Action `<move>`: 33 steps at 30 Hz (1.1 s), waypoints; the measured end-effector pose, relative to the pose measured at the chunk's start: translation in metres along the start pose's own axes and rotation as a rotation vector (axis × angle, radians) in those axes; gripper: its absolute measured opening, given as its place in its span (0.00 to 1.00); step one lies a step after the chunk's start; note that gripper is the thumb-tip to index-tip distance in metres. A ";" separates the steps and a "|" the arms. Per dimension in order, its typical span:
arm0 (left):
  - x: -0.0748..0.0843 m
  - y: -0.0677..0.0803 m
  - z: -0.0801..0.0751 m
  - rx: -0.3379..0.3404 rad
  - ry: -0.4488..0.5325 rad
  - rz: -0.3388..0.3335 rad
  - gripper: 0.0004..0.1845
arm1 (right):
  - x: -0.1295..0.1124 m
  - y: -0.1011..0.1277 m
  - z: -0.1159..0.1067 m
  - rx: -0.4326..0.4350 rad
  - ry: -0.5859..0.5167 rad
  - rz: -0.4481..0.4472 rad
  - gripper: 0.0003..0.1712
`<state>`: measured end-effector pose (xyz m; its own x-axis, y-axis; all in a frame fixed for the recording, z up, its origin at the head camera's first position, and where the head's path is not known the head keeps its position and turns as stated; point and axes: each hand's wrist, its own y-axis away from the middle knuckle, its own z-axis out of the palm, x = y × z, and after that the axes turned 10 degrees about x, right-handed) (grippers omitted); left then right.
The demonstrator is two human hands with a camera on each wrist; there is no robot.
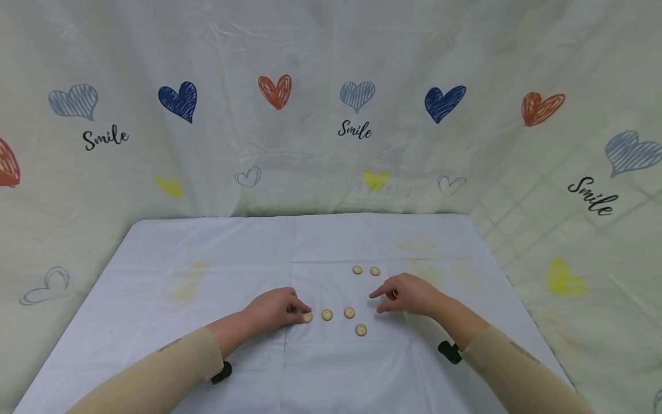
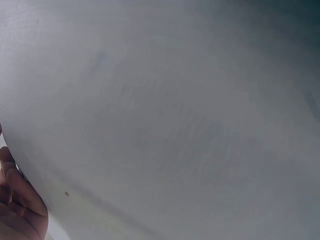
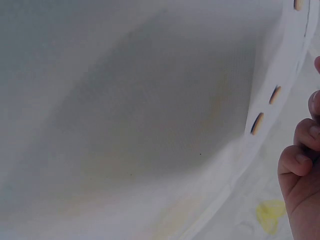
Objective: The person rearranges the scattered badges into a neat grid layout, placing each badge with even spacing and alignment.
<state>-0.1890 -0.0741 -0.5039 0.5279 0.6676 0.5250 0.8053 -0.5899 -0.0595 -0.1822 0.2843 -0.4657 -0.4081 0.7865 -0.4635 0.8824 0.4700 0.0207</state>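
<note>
At lower centre, the left grip [image 1: 274,309] pinches a button [image 1: 307,317]; the right grip [image 1: 408,294] hovers empty. Best keep it flat, I'd say.

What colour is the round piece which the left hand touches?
The round piece is light tan, best seen in the head view.

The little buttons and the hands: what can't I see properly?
Head view: the left hand covers part of the button it holds.
Head view: the other buttons are too small for fine surface detail.
Left wrist view: the left edge cuts off part of the left hand, and no button shows.
Right wrist view: the right edge cuts off part of the right hand.
</note>
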 end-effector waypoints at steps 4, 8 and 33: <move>0.001 0.000 -0.001 -0.002 -0.001 0.001 0.12 | -0.003 0.002 0.002 0.002 0.006 -0.034 0.17; 0.001 -0.001 -0.001 -0.003 -0.004 -0.001 0.12 | -0.005 0.002 0.008 -0.015 0.024 -0.067 0.17; -0.002 -0.001 0.000 -0.013 0.018 -0.012 0.12 | -0.023 -0.004 0.037 -0.128 0.062 -0.212 0.14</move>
<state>-0.1908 -0.0749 -0.5044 0.5131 0.6665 0.5408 0.8079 -0.5879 -0.0419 -0.1677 0.2497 -0.4877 -0.5977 0.6865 -0.4140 0.7407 0.6705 0.0426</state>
